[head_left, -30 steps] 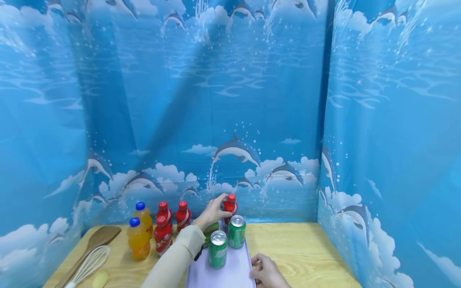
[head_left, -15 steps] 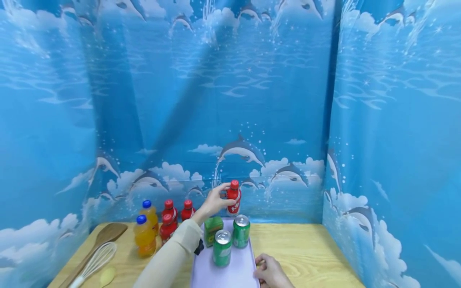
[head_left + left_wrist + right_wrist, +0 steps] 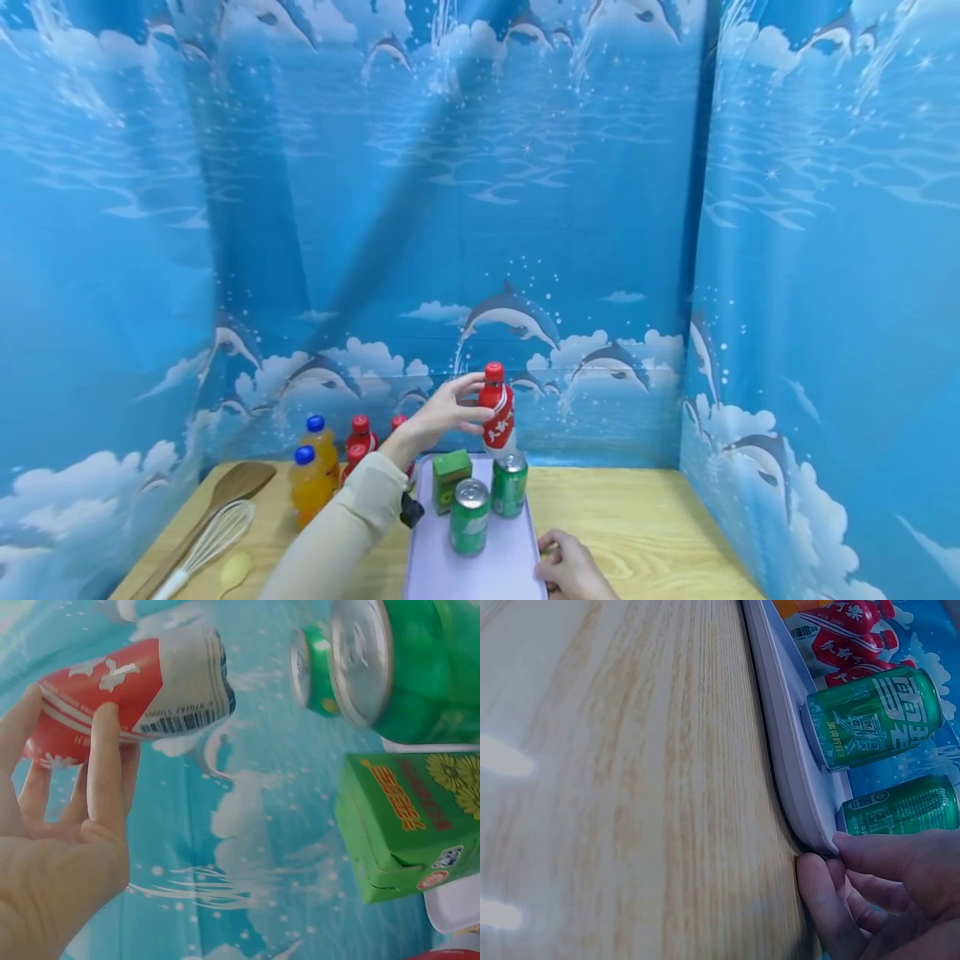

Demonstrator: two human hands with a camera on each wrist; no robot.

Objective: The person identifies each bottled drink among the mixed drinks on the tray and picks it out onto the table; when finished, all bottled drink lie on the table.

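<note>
My left hand holds a red cola bottle by its side, upright, above the far end of the lilac tray. In the left wrist view, fingers curl round the bottle, and its pale base with a barcode shows. On the tray stand two green soda cans and a green drink carton. My right hand is at the tray's right edge. Its thumb and forefinger pinch the tray rim in the right wrist view.
Left of the tray stand red bottles, partly behind my left arm, and two orange drink bottles with blue caps. A wooden spatula, a whisk and a small yellow spoon lie at the left. A blue dolphin curtain encloses the table.
The red cola bottle has risen from behind the far can, in my left hand, and the carton has come into fuller view. My right hand stays at the tray's edge.
</note>
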